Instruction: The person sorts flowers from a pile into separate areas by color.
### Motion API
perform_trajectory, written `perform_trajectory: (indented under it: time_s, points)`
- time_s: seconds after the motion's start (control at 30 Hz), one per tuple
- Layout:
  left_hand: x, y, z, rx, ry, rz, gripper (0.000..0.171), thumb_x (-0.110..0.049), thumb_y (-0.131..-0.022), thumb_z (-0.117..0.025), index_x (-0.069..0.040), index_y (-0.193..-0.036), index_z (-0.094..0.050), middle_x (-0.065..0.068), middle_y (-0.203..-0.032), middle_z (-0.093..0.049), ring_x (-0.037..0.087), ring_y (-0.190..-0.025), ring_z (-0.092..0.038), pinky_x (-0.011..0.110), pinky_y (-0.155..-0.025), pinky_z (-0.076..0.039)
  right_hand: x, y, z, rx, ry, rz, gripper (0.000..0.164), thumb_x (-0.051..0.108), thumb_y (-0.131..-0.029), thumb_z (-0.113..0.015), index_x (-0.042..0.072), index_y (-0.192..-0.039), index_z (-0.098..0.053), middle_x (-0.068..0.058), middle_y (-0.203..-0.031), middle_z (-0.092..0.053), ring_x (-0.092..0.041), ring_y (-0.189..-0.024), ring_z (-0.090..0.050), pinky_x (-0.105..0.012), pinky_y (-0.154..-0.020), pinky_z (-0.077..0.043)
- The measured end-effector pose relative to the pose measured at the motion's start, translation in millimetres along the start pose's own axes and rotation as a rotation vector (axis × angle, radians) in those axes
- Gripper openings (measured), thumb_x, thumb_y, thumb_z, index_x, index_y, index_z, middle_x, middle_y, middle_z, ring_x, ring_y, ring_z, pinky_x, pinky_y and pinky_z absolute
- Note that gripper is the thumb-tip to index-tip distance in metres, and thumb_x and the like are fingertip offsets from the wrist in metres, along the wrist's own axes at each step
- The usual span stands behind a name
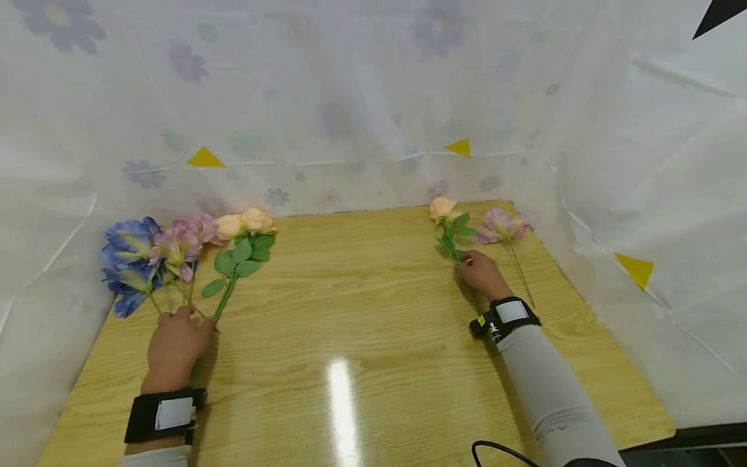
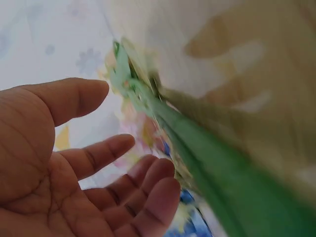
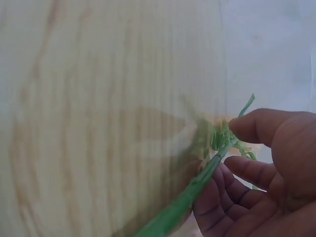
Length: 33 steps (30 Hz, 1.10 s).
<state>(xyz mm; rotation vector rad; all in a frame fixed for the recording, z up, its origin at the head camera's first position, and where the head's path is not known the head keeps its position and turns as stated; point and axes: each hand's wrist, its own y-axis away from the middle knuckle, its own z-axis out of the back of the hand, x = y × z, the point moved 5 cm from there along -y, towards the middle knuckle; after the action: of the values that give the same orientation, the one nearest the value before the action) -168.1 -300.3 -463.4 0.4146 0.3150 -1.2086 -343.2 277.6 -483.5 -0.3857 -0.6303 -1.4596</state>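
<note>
My left hand (image 1: 179,344) is over the stems of the left-hand bunch of artificial flowers. In the left wrist view its fingers (image 2: 148,197) are spread, with green rose stems (image 2: 197,153) beside them. Blue flowers (image 1: 131,250), pink flowers (image 1: 177,246) and peach roses (image 1: 255,220) make up this bunch. On the right, my right hand (image 1: 483,274) is at the stem of a single peach rose (image 1: 443,209), just below its leaves. The right wrist view shows the green stem (image 3: 197,185) between thumb and loosely bent fingers, a gap visible between them.
A pink flower (image 1: 503,226) lies right of the single rose, its thin stem pointing towards the front. Both groups lie on the wooden table (image 1: 350,298). White floral sheeting (image 1: 338,110) hangs behind and at both sides. A black cable (image 1: 502,445) curves at the front edge.
</note>
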Motion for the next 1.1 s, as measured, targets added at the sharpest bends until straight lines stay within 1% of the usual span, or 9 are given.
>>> perform_trajectory:
  time_s: [0.1,0.23,0.5,0.73,0.8,0.87,0.97,1.03,1.1]
  points:
    - [13.7,1.6,8.5,-0.028,0.026,0.049,0.058,-0.026,-0.1,-0.046,0.019,-0.136,-0.038,0.048,-0.124,-0.035,0.061,-0.106,-0.043,0.067,-0.081,-0.041,-1,1,0,0.025,-0.019,-0.018,0.054,0.028,-0.1,-0.053,-0.004,-0.142,-0.043,-0.029,-0.129,-0.055,-0.041,-0.111,-0.058,-0.052,-0.088,-0.048]
    - [25.1,2.9,16.3,-0.06,0.028,0.067,0.055,-0.02,-0.099,-0.044,0.02,-0.135,-0.037,0.048,-0.121,-0.037,0.062,-0.104,-0.042,0.067,-0.079,-0.041,-3,2,0,0.042,-0.046,-0.039,0.056,0.031,-0.101,-0.052,-0.003,-0.145,-0.04,-0.029,-0.132,-0.053,-0.041,-0.112,-0.057,-0.051,-0.088,-0.048]
    - [27.0,1.3,19.2,-0.06,0.043,0.008,0.05,-0.003,-0.09,-0.044,0.023,-0.132,-0.04,0.046,-0.111,-0.053,0.06,-0.094,-0.054,0.062,-0.073,-0.046,-6,3,2,0.054,-0.058,-0.051,0.057,0.033,-0.102,-0.051,-0.003,-0.145,-0.039,-0.031,-0.136,-0.05,-0.042,-0.115,-0.055,-0.052,-0.089,-0.048]
    - [30.1,-4.2,17.0,-0.045,0.035,0.043,0.051,-0.006,-0.09,-0.046,0.02,-0.133,-0.041,0.043,-0.112,-0.055,0.058,-0.091,-0.056,0.06,-0.069,-0.048,-5,1,1,0.059,-0.072,-0.062,0.058,0.033,-0.102,-0.051,-0.003,-0.145,-0.039,-0.031,-0.138,-0.048,-0.044,-0.119,-0.053,-0.054,-0.092,-0.046]
    - [31.3,-5.1,16.4,-0.041,0.044,0.055,0.051,-0.003,-0.088,-0.044,0.02,-0.134,-0.04,0.043,-0.111,-0.055,0.057,-0.089,-0.057,0.057,-0.066,-0.048,-5,1,0,0.063,-0.078,-0.068,0.059,0.033,-0.102,-0.05,-0.003,-0.146,-0.037,-0.031,-0.139,-0.047,-0.044,-0.119,-0.053,-0.054,-0.092,-0.046]
    - [32.7,-5.1,16.3,-0.044,0.065,0.068,0.053,-0.001,-0.086,-0.044,0.019,-0.135,-0.039,0.042,-0.104,-0.057,0.053,-0.082,-0.058,0.053,-0.061,-0.048,-6,1,1,0.066,-0.079,-0.071,0.06,0.034,-0.102,-0.05,-0.003,-0.147,-0.036,-0.031,-0.14,-0.046,-0.044,-0.118,-0.053,-0.054,-0.092,-0.046]
    - [33.8,-1.3,16.2,-0.049,0.127,0.087,0.058,0.0,-0.084,-0.041,0.018,-0.139,-0.035,0.032,-0.082,-0.06,0.041,-0.064,-0.053,0.044,-0.051,-0.042,-7,1,1,0.071,-0.095,-0.082,0.061,0.034,-0.103,-0.05,-0.002,-0.149,-0.033,-0.031,-0.14,-0.045,-0.043,-0.116,-0.055,-0.053,-0.091,-0.047]
    - [33.2,2.4,17.2,-0.07,0.168,0.092,0.058,-0.001,-0.087,-0.039,0.017,-0.141,-0.032,0.023,-0.07,-0.059,0.033,-0.058,-0.049,0.039,-0.048,-0.038,-7,2,1,0.073,-0.107,-0.087,0.063,0.034,-0.103,-0.051,-0.001,-0.15,-0.032,-0.031,-0.14,-0.045,-0.042,-0.114,-0.056,-0.052,-0.09,-0.048]
    - [32.2,5.6,18.7,-0.105,0.191,0.087,0.055,-0.003,-0.09,-0.036,0.015,-0.142,-0.032,0.017,-0.067,-0.057,0.032,-0.058,-0.049,0.039,-0.048,-0.037,-6,2,1,0.069,-0.128,-0.094,0.063,0.034,-0.102,-0.051,-0.001,-0.151,-0.031,-0.03,-0.139,-0.045,-0.041,-0.113,-0.057,-0.051,-0.09,-0.048]
